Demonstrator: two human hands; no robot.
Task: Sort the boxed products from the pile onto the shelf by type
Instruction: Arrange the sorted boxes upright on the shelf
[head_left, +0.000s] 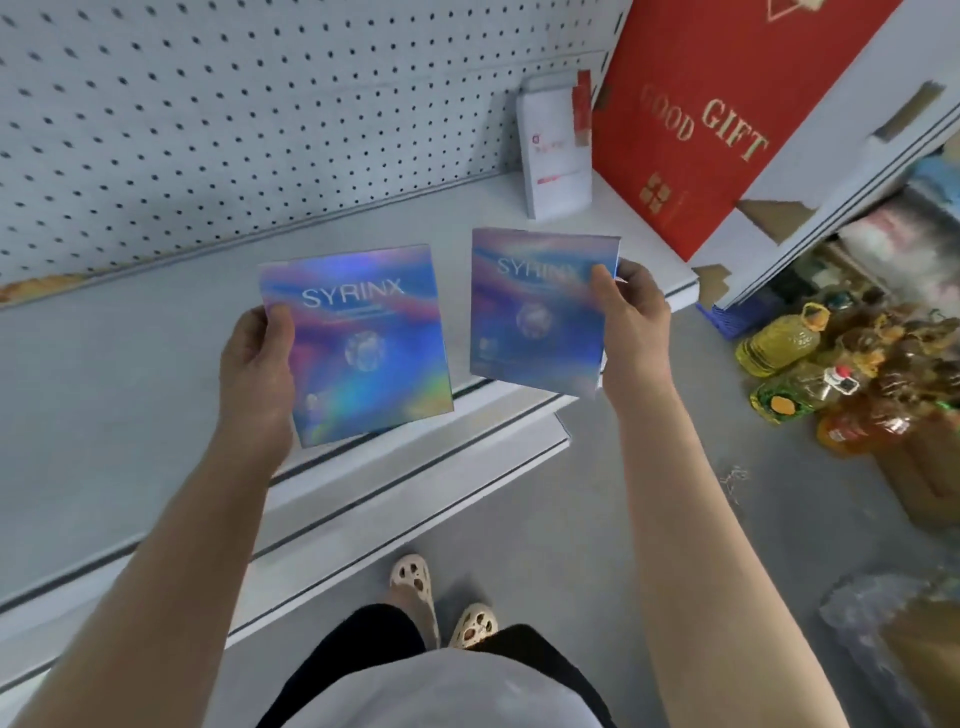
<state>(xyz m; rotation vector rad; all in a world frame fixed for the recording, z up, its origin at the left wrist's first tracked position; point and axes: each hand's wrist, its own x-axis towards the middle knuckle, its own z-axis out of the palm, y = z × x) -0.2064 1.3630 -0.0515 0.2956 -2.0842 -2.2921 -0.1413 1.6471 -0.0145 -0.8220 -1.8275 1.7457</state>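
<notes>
Two SYRINX boxes held over shelf (156, 364)
L hand (257, 358) grip clamped on left box (363, 343); R hand (631, 312) grip clamped on right box (535, 312), boxes apart.

- The light is bright and soft, and it spreads evenly. Shadows are very faint.
- The two shiny boxes, one (358, 343) and the other (537, 312), throw back the light in rainbow colours, with pale glare across their fronts.
- The right box is a bit blurry, so its letters look smeared.
- The oil bottles (810, 374) on the right are fuzzy.
- The wide lens bends the shelf (156, 374) edge and makes the arms look long.
</notes>
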